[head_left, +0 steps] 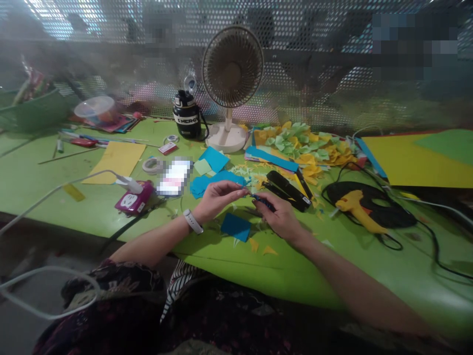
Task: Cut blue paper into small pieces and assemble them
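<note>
My left hand (pixel 219 201), with a white watch band at the wrist, is closed in a pinch near the tips of my right hand. What its fingertips hold is too small to make out. My right hand (pixel 278 216) is closed around a slender dark blue thing (pixel 264 202) whose kind I cannot tell. Below the hands a square of blue paper (pixel 235 227) lies on the green table (pixel 236 268). Just behind my left hand is a pile of cut blue paper pieces (pixel 207 183). A black stapler (pixel 287 190) rests beyond my right hand.
A yellow glue gun (pixel 360 212) lies on a black pad to the right. Green and yellow paper cuttings (pixel 303 143) are heaped at the back. A fan (pixel 232 69) and a black bottle (pixel 185 118) stand behind. Leftward are a phone (pixel 174 177) and a purple socket block (pixel 135 198).
</note>
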Demonstrator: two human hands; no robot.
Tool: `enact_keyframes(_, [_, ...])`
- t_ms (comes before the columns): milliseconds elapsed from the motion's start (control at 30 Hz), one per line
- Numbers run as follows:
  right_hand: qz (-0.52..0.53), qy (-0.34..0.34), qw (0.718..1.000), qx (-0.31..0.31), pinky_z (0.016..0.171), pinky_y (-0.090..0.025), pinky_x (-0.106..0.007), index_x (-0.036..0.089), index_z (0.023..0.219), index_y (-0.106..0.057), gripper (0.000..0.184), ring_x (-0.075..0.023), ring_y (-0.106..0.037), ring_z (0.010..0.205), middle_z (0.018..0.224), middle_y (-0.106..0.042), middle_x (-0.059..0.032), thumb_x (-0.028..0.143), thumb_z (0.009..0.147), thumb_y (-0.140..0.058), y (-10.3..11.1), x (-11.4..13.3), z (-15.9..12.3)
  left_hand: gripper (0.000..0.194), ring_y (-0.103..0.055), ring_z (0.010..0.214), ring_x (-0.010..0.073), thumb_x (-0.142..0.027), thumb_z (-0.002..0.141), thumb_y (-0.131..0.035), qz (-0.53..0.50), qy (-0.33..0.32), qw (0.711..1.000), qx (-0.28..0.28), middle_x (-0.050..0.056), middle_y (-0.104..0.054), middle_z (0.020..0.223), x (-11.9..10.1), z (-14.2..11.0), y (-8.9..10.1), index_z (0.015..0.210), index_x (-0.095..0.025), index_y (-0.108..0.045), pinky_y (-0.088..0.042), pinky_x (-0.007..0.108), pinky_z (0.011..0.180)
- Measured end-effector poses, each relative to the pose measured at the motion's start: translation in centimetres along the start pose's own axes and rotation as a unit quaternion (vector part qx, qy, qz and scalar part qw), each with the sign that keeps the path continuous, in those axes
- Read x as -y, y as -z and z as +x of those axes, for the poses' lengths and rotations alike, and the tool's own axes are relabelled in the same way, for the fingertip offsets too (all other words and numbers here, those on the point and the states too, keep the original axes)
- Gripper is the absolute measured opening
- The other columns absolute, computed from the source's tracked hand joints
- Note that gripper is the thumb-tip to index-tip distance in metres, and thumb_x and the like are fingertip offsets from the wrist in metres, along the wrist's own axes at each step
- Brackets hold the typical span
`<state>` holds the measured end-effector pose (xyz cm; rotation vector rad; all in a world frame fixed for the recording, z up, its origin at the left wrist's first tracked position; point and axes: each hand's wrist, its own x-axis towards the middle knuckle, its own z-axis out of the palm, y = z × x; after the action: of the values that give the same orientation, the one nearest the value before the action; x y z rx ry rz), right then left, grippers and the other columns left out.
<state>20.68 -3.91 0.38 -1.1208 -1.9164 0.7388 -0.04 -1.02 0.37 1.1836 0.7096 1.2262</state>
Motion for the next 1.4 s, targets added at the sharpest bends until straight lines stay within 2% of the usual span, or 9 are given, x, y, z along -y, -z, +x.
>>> enact_keyframes(200, [0.017,0.004,1.0,0.017,0.07,-0.057,-0.038,0.024,0.11,-0.07,0.034,-0.0219,-0.068,0.081,0.095,-0.072,-0.0076,0.049,0.097,-0.053,0.17,-0.37,0.37,0.029,-0.075,0.083,0.0167,-0.043,0.071,-0.085,0.011,-0.004,1.0,-0.002,0.005,-0.079,0.088,-0.05,0.04,-0.08,0.085,-0.019,-0.077,-0.06,0.034,0.086])
enact_keyframes(300, [0.006,0.0,0.999,0.035,0.072,-0.057,-0.038,0.022,0.115,-0.068,0.037,-0.0215,-0.068,0.08,0.094,-0.072,-0.0076,0.051,0.096,-0.055,0.1,-0.28,0.25,0.027,-0.074,0.081,0.0165,-0.042,0.07,-0.086,0.019,-0.007,1.0,-0.017,0.004,-0.079,0.084,-0.18,-0.02,-0.12,0.078,-0.018,-0.075,-0.06,0.033,0.084])
enact_keyframes(433, [-0.019,0.027,0.999,0.008,0.079,-0.056,-0.04,0.023,0.111,-0.068,0.034,-0.0237,-0.069,0.088,0.1,-0.073,-0.0086,0.051,0.093,-0.061,0.01,-0.01,0.07,0.025,-0.074,0.08,0.0167,-0.039,0.069,-0.087,0.035,-0.025,0.999,-0.028,0.003,-0.078,0.079,-0.21,-0.07,-0.04,0.07,-0.018,-0.073,-0.06,0.032,0.082])
enact_keyframes(533, [-0.015,0.028,0.999,-0.002,0.076,-0.057,-0.04,0.024,0.104,-0.07,0.031,-0.0229,-0.068,0.084,0.095,-0.073,-0.0074,0.05,0.097,-0.053,0.12,0.06,0.16,0.027,-0.075,0.084,0.019,-0.04,0.067,-0.088,0.035,-0.016,0.999,-0.013,0.005,-0.079,0.085,-0.17,-0.06,0.08,0.076,-0.019,-0.075,-0.061,0.034,0.083])
enact_keyframes(767, [0.016,0.018,1.0,0.016,0.073,-0.056,-0.038,0.024,0.101,-0.07,0.032,-0.0217,-0.067,0.083,0.092,-0.071,-0.007,0.05,0.097,-0.053,0.51,-0.14,0.53,0.033,-0.075,0.086,0.0197,-0.048,0.071,-0.083,0.064,-0.026,0.998,0.006,0.007,-0.079,0.09,-0.26,-0.05,0.09,0.084,-0.019,-0.077,-0.06,0.036,0.085])
enact_keyframes(967, [-0.011,0.033,0.999,-0.025,0.07,-0.055,-0.035,0.023,0.105,-0.069,0.029,-0.0211,-0.067,0.082,0.094,-0.072,-0.0069,0.049,0.091,-0.065,0.26,-0.05,0.26,0.031,-0.074,0.08,0.0186,-0.047,0.07,-0.084,0.073,-0.038,0.997,-0.013,0.006,-0.078,0.082,-0.15,-0.03,-0.02,0.075,-0.018,-0.074,-0.06,0.033,0.076])
enact_keyframes(1067, [-0.005,0.032,0.999,-0.039,0.072,-0.056,-0.036,0.024,0.102,-0.071,0.028,-0.0202,-0.067,0.079,0.091,-0.072,-0.0059,0.048,0.096,-0.058,0.14,-0.12,0.17,0.031,-0.073,0.075,0.0175,-0.046,0.068,-0.085,0.096,-0.057,0.994,-0.011,0.005,-0.077,0.079,-0.26,-0.02,-0.03,0.073,-0.018,-0.074,-0.061,0.031,0.072])
enact_keyframes(1233, [0.013,0.009,1.0,-0.022,0.066,-0.055,-0.035,0.024,0.101,-0.072,0.034,-0.0201,-0.066,0.075,0.087,-0.07,-0.006,0.052,0.097,-0.052,0.23,-0.32,0.32,0.026,-0.072,0.077,0.0182,-0.046,0.074,-0.081,0.146,-0.092,0.985,0.015,0.007,-0.078,0.083,-0.64,-0.13,0.02,0.081,-0.021,-0.079,-0.061,0.032,0.072])
enact_keyframes(1400, [0.016,0.01,1.0,0.004,0.065,-0.055,-0.036,0.023,0.098,-0.072,0.037,-0.0207,-0.066,0.073,0.08,-0.068,-0.0058,0.053,0.098,-0.05,0.42,-0.22,0.43,0.021,-0.073,0.08,0.0185,-0.043,0.075,-0.081,0.132,-0.097,0.986,0.016,0.006,-0.078,0.086,-0.6,-0.06,0.08,0.083,-0.023,-0.08,-0.061,0.034,0.076])
